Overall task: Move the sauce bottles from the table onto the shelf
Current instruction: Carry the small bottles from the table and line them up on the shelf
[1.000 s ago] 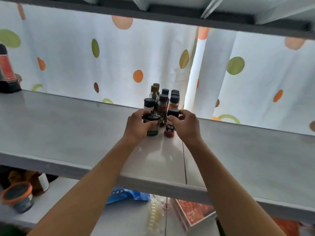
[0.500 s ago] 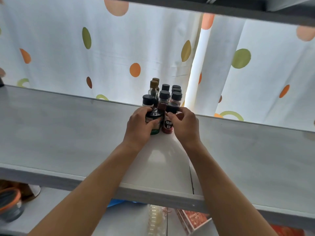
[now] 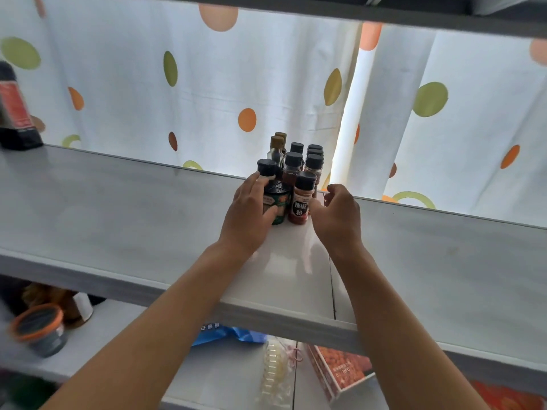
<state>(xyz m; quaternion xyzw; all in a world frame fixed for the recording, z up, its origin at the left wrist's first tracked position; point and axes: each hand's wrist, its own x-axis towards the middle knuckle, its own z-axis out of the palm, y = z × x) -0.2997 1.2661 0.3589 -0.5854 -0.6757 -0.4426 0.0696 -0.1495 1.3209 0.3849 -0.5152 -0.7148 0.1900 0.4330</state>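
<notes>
At the far left edge of the frame a dark bottle with a red label stands alone on the shelf, well apart from everything else. Just left of centre, the left hand wraps its fingers and thumb round a green-labelled jar that stands on the shelf. If that hand pulls away carelessly, the jar could knock the black-capped bottle right behind it. At centre, the cluster of sauce bottles is packed tight, so one nudge could topple several like skittles. Touching the jar's right side is the red chili bottle, upright and free. The right hand, right of centre, has its fingers curled and holds nothing; brushing that narrow bottle could tip it.
</notes>
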